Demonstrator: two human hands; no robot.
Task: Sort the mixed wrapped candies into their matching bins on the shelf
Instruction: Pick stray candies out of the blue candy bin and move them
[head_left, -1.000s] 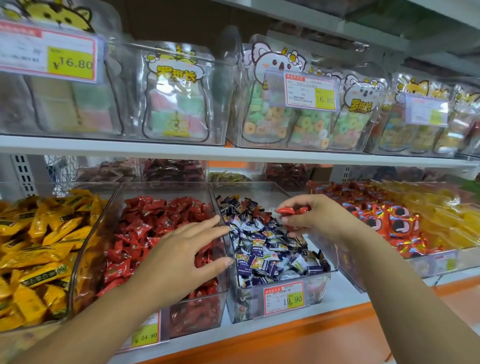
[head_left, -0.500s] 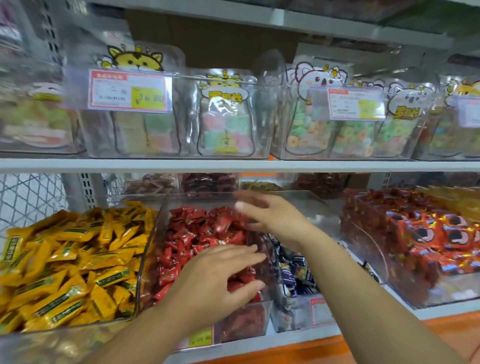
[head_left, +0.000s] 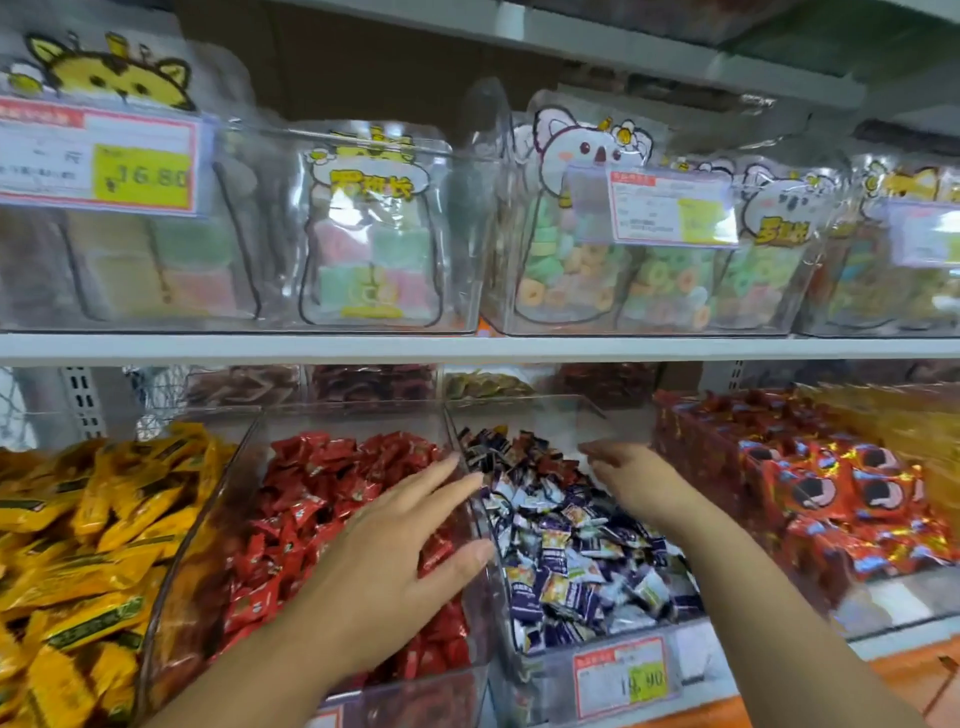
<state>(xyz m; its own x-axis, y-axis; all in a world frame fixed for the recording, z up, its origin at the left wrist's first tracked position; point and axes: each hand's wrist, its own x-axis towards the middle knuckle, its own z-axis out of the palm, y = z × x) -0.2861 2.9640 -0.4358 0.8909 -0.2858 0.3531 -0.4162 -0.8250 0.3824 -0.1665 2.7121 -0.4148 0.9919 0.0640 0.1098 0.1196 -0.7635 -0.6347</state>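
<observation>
Where the writing can be read, the upper tag (head_left: 98, 156) shows 16.80 on its yellow patch and the lower tag (head_left: 621, 680) shows 19.90 (the smaller print on both is too blurred to read). Pouches (head_left: 371, 228) on the upper shelf (head_left: 467, 347) carry yellow Chinese characters under cartoon animal heads.

Below, clear bins (head_left: 249, 467) stand side by side. They hold yellow candies (head_left: 93, 545) at the left, red candies (head_left: 322, 483) in the middle and purple candies (head_left: 571, 561) to the right, where the lower tag sits on the front. Red-orange packets (head_left: 831, 493) fill the next bin along. The yellow candies are long bars, most with their long axis slanting up toward the right. The red and purple ones are short pillows heaped with no common direction.

The left hand (head_left: 384, 566) hovers palm down over the red candies, its forearm coming in from the lower left. Its fingers (head_left: 441, 478) are straight and a little apart, with the tips reaching the clear wall (head_left: 485, 525) between the red and purple bins. The thumb lies just beside that wall.

The right hand (head_left: 639, 483) is over the back of the purple candies with the wrist bent. Its fingers are together, lightly bent and pointing left, with nothing seen in them.
</observation>
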